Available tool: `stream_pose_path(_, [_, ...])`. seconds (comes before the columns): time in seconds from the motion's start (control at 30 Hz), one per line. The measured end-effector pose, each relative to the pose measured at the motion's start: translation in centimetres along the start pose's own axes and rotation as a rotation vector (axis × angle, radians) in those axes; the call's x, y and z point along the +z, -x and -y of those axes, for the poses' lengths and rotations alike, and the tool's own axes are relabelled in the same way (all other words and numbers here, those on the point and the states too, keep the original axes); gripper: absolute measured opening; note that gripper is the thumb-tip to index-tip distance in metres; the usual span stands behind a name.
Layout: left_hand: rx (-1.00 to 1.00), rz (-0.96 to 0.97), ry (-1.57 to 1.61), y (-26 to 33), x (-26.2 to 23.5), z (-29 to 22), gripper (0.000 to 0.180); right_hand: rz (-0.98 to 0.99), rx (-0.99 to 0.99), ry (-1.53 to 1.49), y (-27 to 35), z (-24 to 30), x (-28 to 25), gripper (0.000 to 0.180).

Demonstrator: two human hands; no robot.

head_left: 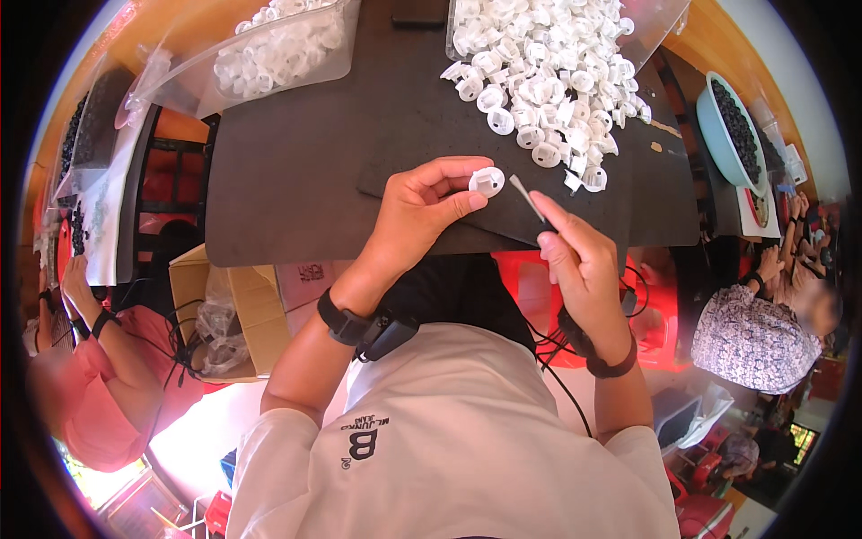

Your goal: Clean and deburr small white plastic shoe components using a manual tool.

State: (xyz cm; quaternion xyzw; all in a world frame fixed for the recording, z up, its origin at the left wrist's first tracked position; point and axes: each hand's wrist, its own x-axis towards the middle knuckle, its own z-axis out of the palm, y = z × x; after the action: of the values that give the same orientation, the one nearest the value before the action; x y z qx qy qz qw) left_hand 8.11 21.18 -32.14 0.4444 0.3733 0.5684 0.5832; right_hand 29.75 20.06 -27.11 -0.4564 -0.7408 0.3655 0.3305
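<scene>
My left hand [415, 208] is closed in a pinch on a small round white plastic part [487, 181], held up above the near edge of the dark table. Its face has a raised square shape and a small dark opening. Just to the right, my right hand [582, 260] grips a thin flat-bladed metal tool [526, 196] between thumb and forefinger. The blade points up toward the plastic part, with a narrow gap between them. Most of the tool's handle is hidden in my fingers.
A heap of similar white parts [548, 108] spills from a clear bin at the far right of the dark tabletop [296, 171]. Another clear bin [314, 67] of white pieces stands far left. A blue basin [716, 126] holds black pieces. Co-workers sit on both sides; cables hang below.
</scene>
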Motion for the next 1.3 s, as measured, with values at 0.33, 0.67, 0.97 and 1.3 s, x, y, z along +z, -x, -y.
stream_pose_path(0.33, [-0.006,0.023,0.017,0.05,-0.13,0.18,0.034,0.003,-0.125,0.123,0.08,0.47,0.71,0.036])
stream_pose_path(0.67, [0.021,0.018,0.010,0.03,-0.11,0.27,0.035,0.000,-0.128,0.141,-0.05,0.48,0.69,0.036])
stream_pose_path(0.97, [0.015,0.029,0.004,-0.04,-0.16,0.19,0.033,0.004,-0.130,0.155,-0.26,0.50,0.69,0.036])
stream_pose_path(1.3, [0.050,0.071,-0.025,0.05,-0.42,0.35,0.031,0.006,-0.163,0.285,-0.17,0.91,0.54,0.038])
